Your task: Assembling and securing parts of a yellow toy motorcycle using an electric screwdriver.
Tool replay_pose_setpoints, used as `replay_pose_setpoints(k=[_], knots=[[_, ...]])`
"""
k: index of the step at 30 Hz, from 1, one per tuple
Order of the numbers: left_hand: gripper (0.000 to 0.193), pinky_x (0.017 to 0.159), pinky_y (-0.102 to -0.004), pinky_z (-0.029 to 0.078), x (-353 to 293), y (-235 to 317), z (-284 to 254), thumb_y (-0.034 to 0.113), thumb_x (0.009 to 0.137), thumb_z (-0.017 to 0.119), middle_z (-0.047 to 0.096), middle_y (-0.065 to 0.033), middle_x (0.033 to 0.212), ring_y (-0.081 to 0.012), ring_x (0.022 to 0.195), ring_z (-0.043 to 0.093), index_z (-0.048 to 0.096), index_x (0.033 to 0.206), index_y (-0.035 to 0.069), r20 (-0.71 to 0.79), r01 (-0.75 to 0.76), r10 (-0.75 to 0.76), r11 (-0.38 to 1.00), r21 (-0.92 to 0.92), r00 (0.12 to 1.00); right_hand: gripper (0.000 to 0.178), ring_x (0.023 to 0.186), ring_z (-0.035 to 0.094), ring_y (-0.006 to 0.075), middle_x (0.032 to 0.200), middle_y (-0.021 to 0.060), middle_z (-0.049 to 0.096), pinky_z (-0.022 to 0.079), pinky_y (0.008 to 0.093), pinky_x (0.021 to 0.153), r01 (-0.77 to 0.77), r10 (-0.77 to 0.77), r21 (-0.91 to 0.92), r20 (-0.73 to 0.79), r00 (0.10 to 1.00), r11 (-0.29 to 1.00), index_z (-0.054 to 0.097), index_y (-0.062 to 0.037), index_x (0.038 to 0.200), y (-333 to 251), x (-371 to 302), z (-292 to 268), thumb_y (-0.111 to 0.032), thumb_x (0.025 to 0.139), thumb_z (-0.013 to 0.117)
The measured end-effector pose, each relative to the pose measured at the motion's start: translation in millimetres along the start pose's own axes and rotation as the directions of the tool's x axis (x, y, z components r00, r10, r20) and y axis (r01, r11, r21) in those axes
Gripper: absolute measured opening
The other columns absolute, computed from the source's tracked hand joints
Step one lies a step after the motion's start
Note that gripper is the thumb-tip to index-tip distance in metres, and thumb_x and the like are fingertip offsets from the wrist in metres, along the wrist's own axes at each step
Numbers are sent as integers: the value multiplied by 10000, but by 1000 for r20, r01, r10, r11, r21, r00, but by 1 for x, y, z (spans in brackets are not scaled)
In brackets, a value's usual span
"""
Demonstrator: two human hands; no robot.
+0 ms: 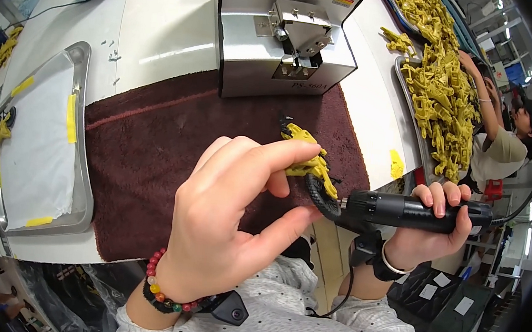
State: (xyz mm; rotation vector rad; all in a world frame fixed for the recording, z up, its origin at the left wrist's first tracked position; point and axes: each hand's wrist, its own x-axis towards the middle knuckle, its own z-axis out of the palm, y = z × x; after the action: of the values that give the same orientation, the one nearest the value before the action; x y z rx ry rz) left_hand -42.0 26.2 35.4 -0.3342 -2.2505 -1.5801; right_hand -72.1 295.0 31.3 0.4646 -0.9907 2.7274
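**Yellow wheeled toy [308, 164] held up to black electric screwdriver [397, 210]**

In the head view, the yellow wheeled toy is clamped between the thumb and forefinger of the left hand [230, 201], above the brown cloth [148, 173] and toward its right edge. Its black wheel [321, 199] is faced by the screwdriver's tip; whether they are touching cannot be told. The screwdriver's body is gripped by the wrapped fingers of the right hand [430, 243]. At the cloth's far edge, a silver-and-black machine [247, 67] is placed. Along the worktop's left edge, a metal tray [85, 192] is lined with a white sheet [40, 155]; 1 yellow piece [2, 132] is laid near the tray's left edge. Small screws [114, 57] are scattered beside its far right corner. Toward the worktop's right edge, a 2nd tray [410, 93] is heaped with yellow parts [440, 113], at whose right side a co-worker's hand [467, 61] is held.
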Motion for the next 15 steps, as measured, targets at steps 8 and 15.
replay_pose_setpoints(k=[8, 15], knots=[[432, 693, -296, 457, -14, 6, -11, -20, 734, 646, 584, -110, 874, -219, 744, 550, 613, 1162, 29, 168, 210, -201, 977, -33, 965, 229, 702, 483, 148, 897, 52, 531, 383, 333, 724, 27, -27, -21, -34, 999, 999, 467, -82, 1093, 2, -2, 3, -136, 878, 521], [275, 765, -229, 436, -30, -7, -18, -1, 885, 527, 581, -84, 1071, -98, 829, 536, 588, 1151, -39, 314, 570, -481, 750, -335, 818, 211, 703, 463, 142, 880, 47, 482, 381, 325, 732, 49, -50, -25, -41, 998, 998, 437, -58, 1056, 2, -5, 5, -119, 883, 540]])
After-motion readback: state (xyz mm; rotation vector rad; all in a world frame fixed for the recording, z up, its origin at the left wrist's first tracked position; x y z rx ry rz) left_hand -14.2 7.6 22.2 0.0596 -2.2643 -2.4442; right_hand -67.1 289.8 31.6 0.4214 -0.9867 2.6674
